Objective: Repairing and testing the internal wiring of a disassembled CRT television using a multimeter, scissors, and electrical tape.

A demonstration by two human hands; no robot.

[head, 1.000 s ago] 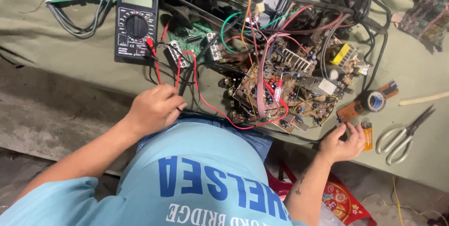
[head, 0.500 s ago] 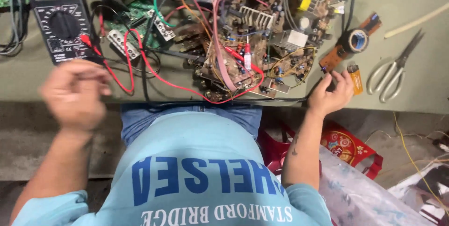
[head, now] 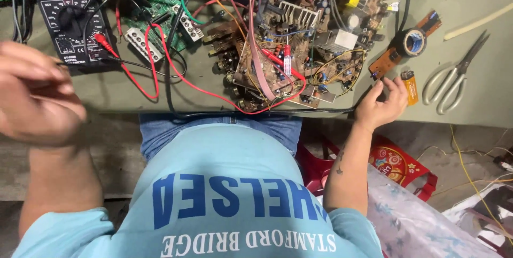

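Two hands apart: left hand (head: 37, 95) blurred, raised, grip unclear; right hand (head: 380, 106) empty at bench (head: 481, 108) edge beside orange lighter (head: 410, 86). Steady circuit board (head: 299, 49) before touching red probe (head: 280, 63).

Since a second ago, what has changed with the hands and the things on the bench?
The left hand has lifted off the red probe leads by the circuit board and swung up to the left, now blurred in front of the multimeter, holding nothing visible. The right hand stays at the bench edge beside the orange lighter. Board, tape roll and scissors lie as before.
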